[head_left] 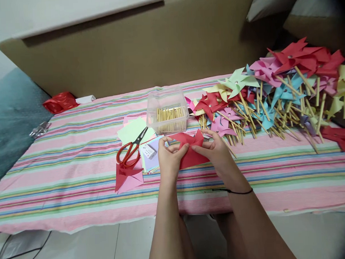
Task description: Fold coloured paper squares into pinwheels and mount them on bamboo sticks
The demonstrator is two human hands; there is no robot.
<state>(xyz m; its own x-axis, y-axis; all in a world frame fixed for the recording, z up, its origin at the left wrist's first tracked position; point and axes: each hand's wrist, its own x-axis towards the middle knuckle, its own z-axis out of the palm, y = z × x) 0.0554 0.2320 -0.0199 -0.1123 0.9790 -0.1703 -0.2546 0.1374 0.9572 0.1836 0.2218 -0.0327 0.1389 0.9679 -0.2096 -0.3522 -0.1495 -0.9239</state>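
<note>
Striped cloth (85, 162) carries the clear box (152, 120); before that box I remotely see left hand (170, 156) and right hand (219, 152) pinching red paper (193, 159) from both sides, likely to keep its folds gathered.

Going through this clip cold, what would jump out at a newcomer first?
Most likely the big heap of colourful paper pinwheels on wooden sticks, piled at the right of the striped cloth. Next, front and centre, the red paper held between the left hand and right hand. Then the orange-handled scissors left of the hands, and the clear box of sticks just behind them.
</note>
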